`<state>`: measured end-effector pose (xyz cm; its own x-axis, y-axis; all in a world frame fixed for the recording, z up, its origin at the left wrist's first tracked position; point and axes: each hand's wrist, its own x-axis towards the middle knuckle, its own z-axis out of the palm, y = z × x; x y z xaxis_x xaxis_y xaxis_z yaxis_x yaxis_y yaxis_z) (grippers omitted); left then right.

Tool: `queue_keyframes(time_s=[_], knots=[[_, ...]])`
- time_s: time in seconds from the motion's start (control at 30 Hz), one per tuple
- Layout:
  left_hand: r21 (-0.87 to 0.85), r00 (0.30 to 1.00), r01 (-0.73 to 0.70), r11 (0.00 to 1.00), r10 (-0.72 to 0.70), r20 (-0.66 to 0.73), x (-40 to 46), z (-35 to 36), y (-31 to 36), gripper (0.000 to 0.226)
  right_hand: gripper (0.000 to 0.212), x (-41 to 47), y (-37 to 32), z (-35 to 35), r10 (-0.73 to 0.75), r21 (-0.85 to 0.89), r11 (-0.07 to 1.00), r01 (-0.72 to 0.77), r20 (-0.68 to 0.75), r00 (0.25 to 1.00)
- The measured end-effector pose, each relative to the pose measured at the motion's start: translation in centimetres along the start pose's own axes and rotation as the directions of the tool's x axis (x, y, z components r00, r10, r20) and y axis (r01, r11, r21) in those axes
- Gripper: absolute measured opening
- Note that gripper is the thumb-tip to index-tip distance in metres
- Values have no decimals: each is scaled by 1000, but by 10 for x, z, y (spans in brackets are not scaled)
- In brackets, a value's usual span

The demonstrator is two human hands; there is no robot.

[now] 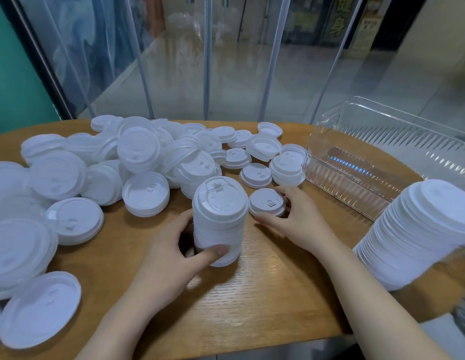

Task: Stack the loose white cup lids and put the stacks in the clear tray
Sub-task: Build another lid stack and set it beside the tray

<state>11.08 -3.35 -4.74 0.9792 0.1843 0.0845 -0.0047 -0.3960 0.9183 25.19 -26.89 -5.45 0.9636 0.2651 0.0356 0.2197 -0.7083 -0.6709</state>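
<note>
White lid stack (219, 224) in L hand (171, 258); R hand (293, 219) grips lid (266, 203); markings unreadable.

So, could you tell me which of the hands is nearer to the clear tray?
The right. The right hand grips a small lid stack just in front of the clear tray; the left hand holds the tall lid stack farther to the left.
</note>
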Motion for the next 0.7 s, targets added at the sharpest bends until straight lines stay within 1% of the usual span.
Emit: queue_keyframes(time_s=[0.03,0.1,0.2,0.27,0.3,0.4,0.5,0.6,0.7], knots=[[-2,1000,0,1000,0,1,0,0,0,67,75,0,0,0,-2,-17,1000,2,-1,1000],[-5,1000,1,1000,-1,1,0,0,0,68,75,0,-2,0,-10,9,1000,11,-32,999],[-14,1000,6,1000,-6,1,0,0,-1,67,60,-3,-14,-7,-32,150,987,55,-152,988],[-22,1000,9,1000,-9,7,0,0,0,67,59,-5,-25,-17,-34,257,962,95,-233,972],[-25,1000,8,1000,-8,7,0,0,0,67,61,-7,-32,-22,-45,303,946,119,-241,969],[-26,1000,3,1000,-3,-1,0,1,0,66,71,-14,-54,-32,-154,356,906,227,-221,963],[-33,1000,-2,999,2,12,-1,0,3,65,69,-22,-74,-32,-272,376,872,314,-162,949],[-39,1000,-3,999,4,19,-2,-1,4,64,74,-28,-85,-23,-356,293,886,360,-69,932],[-49,1000,3,999,-2,27,-2,-1,5,64,77,-31,-87,-14,-392,234,895,380,1,920]])
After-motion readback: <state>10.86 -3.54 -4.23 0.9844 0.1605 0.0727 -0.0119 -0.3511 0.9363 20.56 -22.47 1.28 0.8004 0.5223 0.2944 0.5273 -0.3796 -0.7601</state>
